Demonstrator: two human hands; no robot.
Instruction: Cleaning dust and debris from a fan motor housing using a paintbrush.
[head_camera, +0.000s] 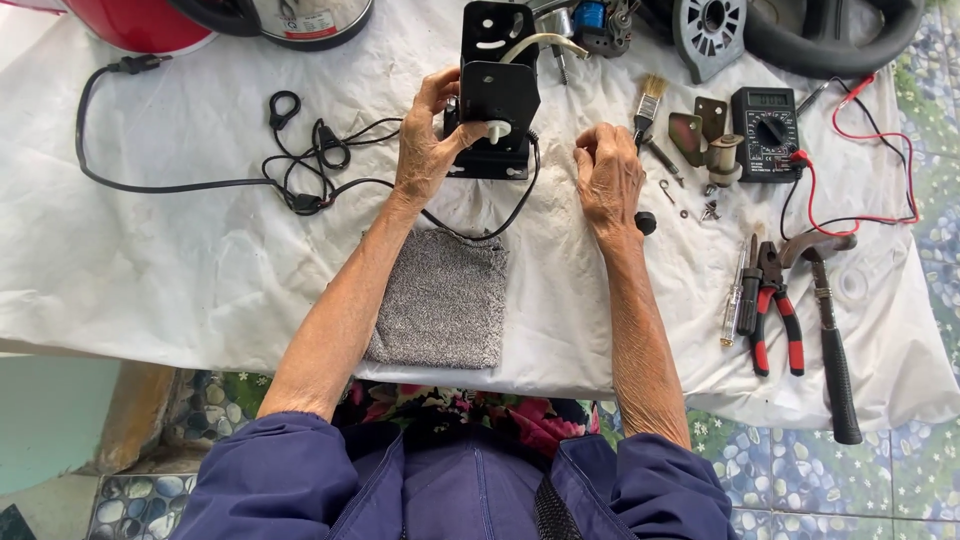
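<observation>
My left hand (425, 145) grips the left side of a black metal motor housing (497, 95) that stands on a white sheet (200, 270); my thumb lies near its white shaft stub (497, 128). A black power cord (200, 182) runs from the housing to the left. My right hand (608, 178) rests curled on the sheet to the right of the housing, closed on a screwdriver whose shaft (662, 160) points up and right and whose black handle end (646, 222) shows below the hand. A small paintbrush (648, 105) lies just beyond it.
A grey knit cloth (442, 300) lies near the front edge. To the right are a black multimeter (766, 130) with red leads, metal brackets (700, 125), small screws, red-handled pliers (775, 315), a tester screwdriver (733, 300) and a hammer (828, 330). A red appliance (140, 22) stands far left.
</observation>
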